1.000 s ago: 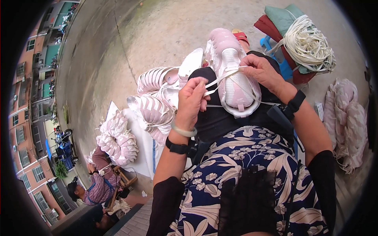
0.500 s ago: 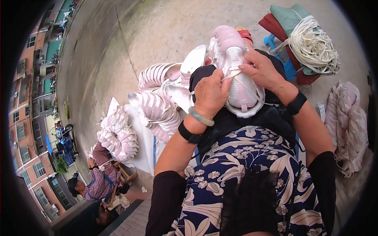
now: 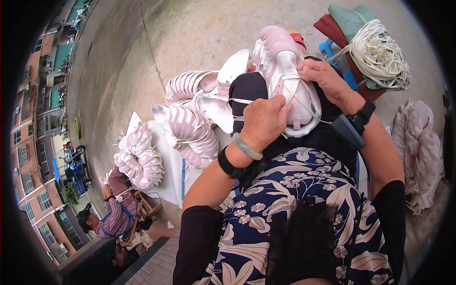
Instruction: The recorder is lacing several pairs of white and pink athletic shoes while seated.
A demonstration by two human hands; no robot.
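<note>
Your left hand and right hand pinch white lace on the pink shoe upper; lacing looks partway, with strung uppers piled beside.

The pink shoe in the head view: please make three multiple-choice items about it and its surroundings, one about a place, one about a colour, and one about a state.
1. Where does the bundle of cream cord lie?
A. upper right, on folded cloths
B. lower left, beside the seated person
C. on the lap, under the shoe

2. What colour is the bangle on the left wrist?
A. red
B. pale green
C. black

3. How is the pink shoe held?
A. it lies alone on the ground
B. one hand only holds it
C. both hands are on it

Answers:
1 A, the cord rests on the red and green cloths at the upper right.
2 B, the ring above the black band is pale green.
3 C, the left hand pinches a white lace at its lower edge, and the right hand grips its side.
</note>
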